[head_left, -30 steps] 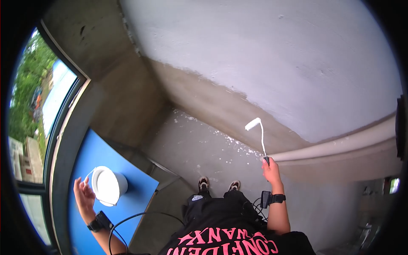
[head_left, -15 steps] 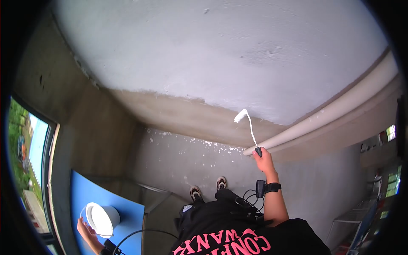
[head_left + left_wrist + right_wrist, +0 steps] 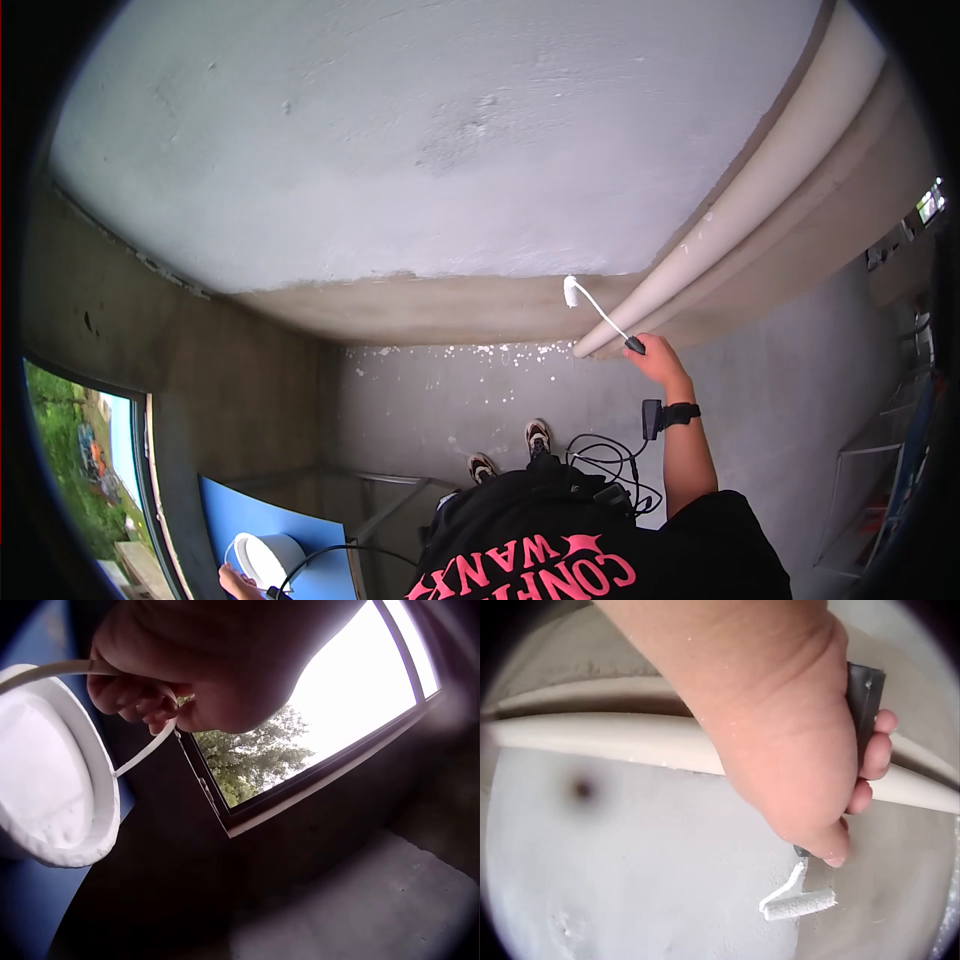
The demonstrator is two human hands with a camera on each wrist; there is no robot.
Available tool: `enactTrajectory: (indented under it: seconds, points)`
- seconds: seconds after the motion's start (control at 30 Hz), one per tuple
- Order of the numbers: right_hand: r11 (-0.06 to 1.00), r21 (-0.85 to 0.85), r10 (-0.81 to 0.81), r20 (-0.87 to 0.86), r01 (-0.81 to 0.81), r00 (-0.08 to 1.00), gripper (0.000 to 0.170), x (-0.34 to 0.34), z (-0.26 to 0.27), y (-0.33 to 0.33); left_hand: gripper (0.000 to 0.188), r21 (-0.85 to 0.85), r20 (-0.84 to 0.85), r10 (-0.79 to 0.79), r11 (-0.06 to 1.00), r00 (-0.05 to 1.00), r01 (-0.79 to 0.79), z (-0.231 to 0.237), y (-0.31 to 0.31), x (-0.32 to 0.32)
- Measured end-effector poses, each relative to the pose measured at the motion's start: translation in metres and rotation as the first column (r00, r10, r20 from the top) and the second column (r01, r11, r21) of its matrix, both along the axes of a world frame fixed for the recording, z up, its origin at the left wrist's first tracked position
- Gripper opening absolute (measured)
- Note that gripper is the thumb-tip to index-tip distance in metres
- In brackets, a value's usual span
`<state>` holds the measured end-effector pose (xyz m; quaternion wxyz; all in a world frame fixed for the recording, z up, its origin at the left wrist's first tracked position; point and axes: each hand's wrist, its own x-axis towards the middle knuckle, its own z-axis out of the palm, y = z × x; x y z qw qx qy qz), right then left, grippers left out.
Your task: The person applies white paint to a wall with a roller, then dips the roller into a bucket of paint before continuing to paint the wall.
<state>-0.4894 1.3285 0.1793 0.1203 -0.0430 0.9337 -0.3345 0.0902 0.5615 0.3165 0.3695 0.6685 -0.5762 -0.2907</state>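
In the head view my right hand (image 3: 662, 362) grips the dark handle of a paint roller (image 3: 571, 291), whose white head is at the lower edge of the white-painted wall area. The right wrist view shows the fingers of my right hand (image 3: 795, 742) curled round the handle, the roller (image 3: 801, 904) lying across the paint's border. At lower left, my left hand (image 3: 238, 583) is beside a white bucket (image 3: 268, 560) on a blue board (image 3: 250, 512). In the left wrist view, my left hand (image 3: 187, 667) holds the handle of the bucket (image 3: 105, 802), which has white paint inside.
A thick pale pipe (image 3: 740, 215) runs diagonally along the wall's right side. Paint spots dot the floor (image 3: 420, 400) near the wall's base. A window (image 3: 90, 460) is at left, a metal frame (image 3: 850, 500) at right. Black cables (image 3: 610, 470) loop by my waist.
The head view has turned to the right, so bucket and window sit lower left. My left hand has gone from open fingers to holding the bucket's handle. The roller head has come to the paint's lower edge.
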Motion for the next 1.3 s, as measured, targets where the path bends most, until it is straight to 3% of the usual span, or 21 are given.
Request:
enactTrajectory:
  seconds: [0.07,0.13,0.57,0.67,0.7,0.73,0.8,0.83,0.87,0.93,1.03,1.1,1.2,1.3]
  points:
    - [0.998,-0.051,-0.046,-0.028,0.044,0.999,0.03,0.007,-0.018,0.007,0.028,-0.021,0.023,-0.03,0.999,0.999,0.03,0.0,0.002,-0.001]
    - [0.974,-0.21,-0.098,-0.076,0.08,0.992,0.029,0.009,-0.029,0.01,0.028,-0.04,0.045,-0.054,0.998,0.997,0.056,-0.001,0.003,-0.002]
    - [0.926,-0.376,-0.017,-0.083,-0.016,0.996,0.025,-0.021,-0.02,0.005,0.03,-0.089,0.079,-0.083,0.992,0.993,0.09,0.0,0.012,-0.005]
    - [0.95,-0.31,0.017,-0.078,-0.04,0.997,0.027,-0.028,-0.019,-0.002,0.03,-0.099,0.108,-0.057,0.993,0.993,0.068,0.002,0.015,-0.007]
    - [0.948,-0.314,0.032,-0.073,-0.054,0.997,0.027,-0.029,-0.019,-0.007,0.043,-0.032,0.198,-0.021,0.999,0.98,0.027,0.005,0.017,-0.005]
    - [0.956,-0.288,0.037,-0.102,-0.065,0.994,0.028,-0.031,-0.019,-0.012,0.041,-0.011,0.164,-0.007,1.0,0.986,0.009,0.001,0.019,-0.006]
    - [0.962,-0.256,0.062,-0.115,-0.09,0.991,0.028,-0.029,-0.021,-0.021,0.041,-0.017,0.299,-0.008,1.0,0.954,0.014,-0.001,0.024,-0.005]
    - [0.972,-0.208,0.081,-0.146,-0.11,0.986,0.028,-0.031,-0.02,-0.027,0.039,-0.02,0.193,0.028,0.999,0.981,-0.025,-0.008,0.03,-0.002]
    - [0.979,-0.16,0.101,-0.176,-0.13,0.979,0.027,-0.033,-0.018,-0.033,0.04,-0.009,0.181,-0.032,0.999,0.983,0.034,-0.01,0.025,-0.006]
    - [0.979,-0.127,0.145,-0.134,-0.162,0.98,0.027,-0.035,-0.007,-0.045,0.044,-0.014,0.202,0.001,1.0,0.979,0.002,-0.012,0.027,-0.005]
    - [0.978,-0.09,0.172,-0.155,-0.187,0.973,0.026,-0.037,-0.003,-0.072,0.062,-0.049,0.398,0.176,0.984,0.9,-0.17,-0.008,0.022,-0.006]
    - [0.975,-0.102,0.172,-0.216,-0.197,0.961,0.026,-0.035,-0.01,-0.09,0.067,-0.117,0.494,0.218,0.976,0.842,-0.185,-0.009,0.015,-0.007]
    - [0.979,-0.034,0.19,-0.183,-0.2,0.964,0.026,-0.032,0.005,-0.125,0.071,-0.201,0.645,0.22,0.973,0.731,-0.115,-0.004,0.016,-0.016]
    - [0.98,0.003,0.197,-0.184,-0.2,0.963,0.026,-0.028,0.009,-0.163,0.066,-0.275,0.659,0.125,0.958,0.742,0.082,0.006,0.033,-0.043]
